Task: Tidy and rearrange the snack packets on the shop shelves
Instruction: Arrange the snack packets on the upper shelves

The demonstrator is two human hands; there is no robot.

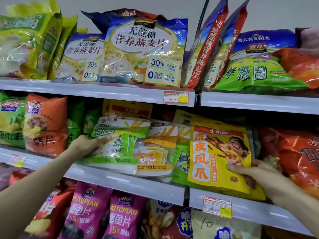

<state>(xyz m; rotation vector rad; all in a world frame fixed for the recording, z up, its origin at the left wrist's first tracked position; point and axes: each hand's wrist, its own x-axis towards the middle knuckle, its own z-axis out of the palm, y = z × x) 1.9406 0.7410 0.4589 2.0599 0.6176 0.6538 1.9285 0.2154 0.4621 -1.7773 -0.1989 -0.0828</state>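
Observation:
On the middle shelf (pixel 124 180) my left hand (pixel 88 144) grips the left edge of a green-and-white packet (pixel 119 142) that leans back at the front of a row. Behind it to the right lies an orange-and-white packet (pixel 160 149) of the same kind. My right hand (pixel 250 171) holds the lower right edge of a yellow packet (pixel 219 157) with orange lettering, which stands tilted at the shelf front. More yellow packets (pixel 127 109) stand behind in the shadow.
Orange and green crisp bags (pixel 44 123) fill the middle shelf's left, a red-orange bag (pixel 293 152) its right. Large oat bags (pixel 145 49) and a green onion-ring bag (pixel 253 73) sit on the top shelf. Pink bags (pixel 107 213) stand below. Price tags (pixel 217 207) hang on the shelf rails.

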